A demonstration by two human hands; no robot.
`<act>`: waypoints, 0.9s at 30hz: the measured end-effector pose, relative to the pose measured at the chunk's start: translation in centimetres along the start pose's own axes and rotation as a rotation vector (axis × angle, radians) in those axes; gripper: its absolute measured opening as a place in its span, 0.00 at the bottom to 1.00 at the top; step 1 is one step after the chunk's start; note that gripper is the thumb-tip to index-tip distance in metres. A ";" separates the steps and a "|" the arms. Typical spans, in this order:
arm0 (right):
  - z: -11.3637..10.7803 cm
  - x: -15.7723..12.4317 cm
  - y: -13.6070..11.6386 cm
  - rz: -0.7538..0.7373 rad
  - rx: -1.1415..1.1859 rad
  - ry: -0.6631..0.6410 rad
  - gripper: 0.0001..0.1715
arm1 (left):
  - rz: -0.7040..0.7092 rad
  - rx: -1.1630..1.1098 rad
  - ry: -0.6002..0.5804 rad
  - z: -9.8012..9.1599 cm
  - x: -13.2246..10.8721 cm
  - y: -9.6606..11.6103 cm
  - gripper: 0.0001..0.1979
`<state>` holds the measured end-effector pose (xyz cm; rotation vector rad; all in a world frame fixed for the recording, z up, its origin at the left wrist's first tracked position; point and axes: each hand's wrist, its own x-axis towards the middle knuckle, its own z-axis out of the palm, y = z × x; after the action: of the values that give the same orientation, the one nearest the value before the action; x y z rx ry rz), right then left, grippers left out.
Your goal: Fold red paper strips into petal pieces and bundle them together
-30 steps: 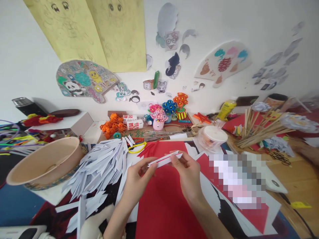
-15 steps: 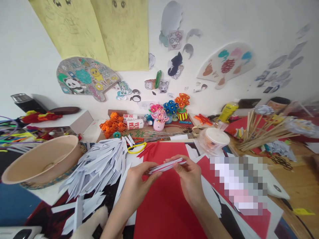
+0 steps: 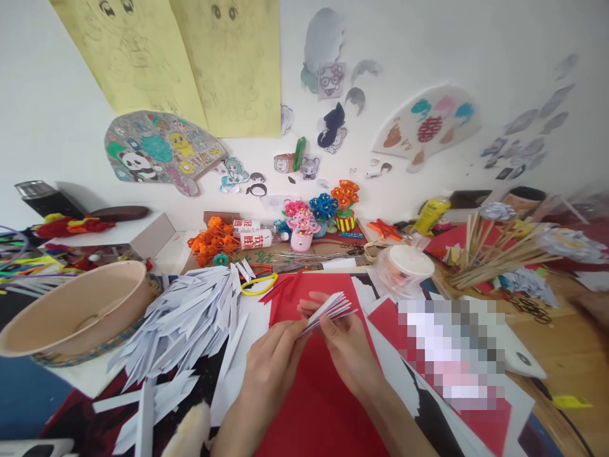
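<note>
Between my hands is a small stack of folded white paper [image 3: 333, 307], its layers fanned apart at the upper right end. My left hand [image 3: 280, 355] pinches the lower left end with thumb and fingers. My right hand [image 3: 349, 349] holds the fanned end, thumb in front and fingertips behind. Both hands are above a large red sheet [image 3: 323, 406]. To the left lies a heap of folded white paper strips [image 3: 185, 317]. Yellow-handled scissors [image 3: 259, 284] and thin red strips [image 3: 280, 289] lie beyond my hands.
A beige bowl [image 3: 80, 304] stands at the left. Flower pots [image 3: 301, 241] line the back by the wall. A wrapped white tub [image 3: 409, 263] and wooden sticks [image 3: 495, 254] are at the right, with a pixelated area over red paper [image 3: 485, 425] nearer me.
The paper stack has turned from nearly level to a steeper slant, and its layers have spread. My left hand has rotated and now shows its back. The view has shifted slightly.
</note>
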<state>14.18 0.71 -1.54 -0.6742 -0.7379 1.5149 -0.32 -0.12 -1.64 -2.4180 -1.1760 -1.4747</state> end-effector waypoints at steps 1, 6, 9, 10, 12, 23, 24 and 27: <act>0.0 0.0 0.0 0.016 0.000 0.005 0.21 | 0.029 0.032 0.011 0.1 -0.1 0.0 0.08; -0.5 0.1 0.0 0.078 0.007 0.013 0.18 | 0.049 0.085 -0.018 0.2 -0.2 0.1 0.09; -0.9 0.3 0.1 0.096 -0.005 0.007 0.17 | 0.035 0.082 -0.028 0.3 -0.2 0.1 0.08; -1.0 0.3 0.0 0.102 -0.002 0.000 0.17 | 0.039 0.088 -0.029 0.3 -0.2 0.0 0.08; -0.9 0.3 0.0 0.112 0.008 -0.016 0.17 | 0.049 0.103 -0.027 0.3 -0.3 -0.1 0.07; -0.9 0.2 0.2 0.195 0.028 0.097 0.18 | 0.209 0.216 -0.130 0.5 -1.1 -1.1 0.12; -0.9 0.2 0.1 0.197 0.027 0.107 0.18 | 0.215 0.222 -0.127 0.6 -1.1 -1.1 0.12; -0.9 0.1 0.0 0.205 0.014 0.099 0.18 | 0.207 0.259 -0.098 0.7 -1.1 -0.9 0.12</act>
<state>14.86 0.91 -2.15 -0.8277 -0.5969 1.6580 -0.69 0.15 -3.15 -2.3713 -1.0241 -1.0850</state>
